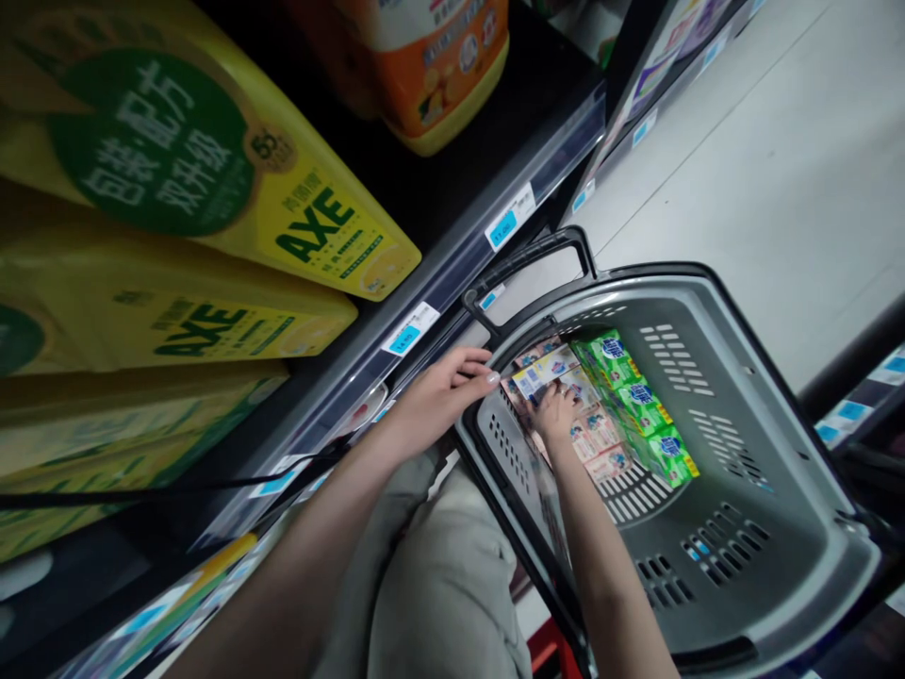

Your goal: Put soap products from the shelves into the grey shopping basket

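1. At the far left, large yellow detergent packs (176,179) are stacked on a dark shelf (452,203), labels facing out so that the brand can be read from the aisle; an orange bottle (431,66) stands further along the same shelf.
2. Along the shelf's front edge, price tags (510,217) are clipped into a clear strip, each set below the goods it prices.
3. The left hand (442,396) is laid on the near rim of the grey basket (770,575), its fingers (475,368) curled over the edge in a loose grip, apparently so that the basket is kept steady and tilted towards the person.
4. The right hand (555,415) is reached down inside the basket and is pressed on the pale printed packs (594,438). Its fingers are bent onto the top pack; whether that pack is truly gripped or only touched cannot be told.
5. Just beside those packs, touching them, a row of green cartons (636,401) is laid flat along the basket floor, side by side, so that the space is used neatly.
6. The basket handle (537,253) is folded back against the rim, leaving the opening free.
7. At the right, pale floor (778,170) is seen beyond the basket.
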Motion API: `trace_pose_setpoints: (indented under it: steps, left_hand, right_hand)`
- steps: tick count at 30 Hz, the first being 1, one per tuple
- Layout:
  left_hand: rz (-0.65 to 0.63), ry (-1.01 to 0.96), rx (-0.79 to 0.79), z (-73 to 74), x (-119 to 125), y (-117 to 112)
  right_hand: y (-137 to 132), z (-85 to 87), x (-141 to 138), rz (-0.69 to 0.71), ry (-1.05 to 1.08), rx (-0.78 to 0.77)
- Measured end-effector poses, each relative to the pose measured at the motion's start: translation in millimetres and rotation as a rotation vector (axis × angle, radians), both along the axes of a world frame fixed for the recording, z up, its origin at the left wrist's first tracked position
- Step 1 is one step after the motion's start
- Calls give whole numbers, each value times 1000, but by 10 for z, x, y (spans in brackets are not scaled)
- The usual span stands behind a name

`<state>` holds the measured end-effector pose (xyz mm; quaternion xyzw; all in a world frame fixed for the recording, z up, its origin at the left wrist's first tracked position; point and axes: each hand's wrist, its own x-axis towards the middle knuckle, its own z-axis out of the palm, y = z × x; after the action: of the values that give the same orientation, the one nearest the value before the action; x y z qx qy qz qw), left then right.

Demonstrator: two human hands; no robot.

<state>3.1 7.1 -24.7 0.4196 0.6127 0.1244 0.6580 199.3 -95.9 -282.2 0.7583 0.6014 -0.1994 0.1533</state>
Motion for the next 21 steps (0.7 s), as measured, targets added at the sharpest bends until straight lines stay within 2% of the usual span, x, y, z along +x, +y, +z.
trace_pose_setpoints:
  steps: [3,7,17,19,21]
  left_hand:
    - [1,4,-5,-8,-4,-3]
    - [-2,6,-6,-12,-10,-12]
    - [-5,5,-11,-2,-17,-1]
    - [-3,-4,-11,1,-17,2]
    - [-8,-1,-6,-2,-20,0]
  right_hand:
    - [105,-6,-87,-27,-14,-66]
    - [90,-24,-131,-19,17,-103]
    - [16,-23,-151,-77,46,-14]
    - [-54,-48,-80,-191,43,25]
    - [-155,-117,60,-435,-23,20]
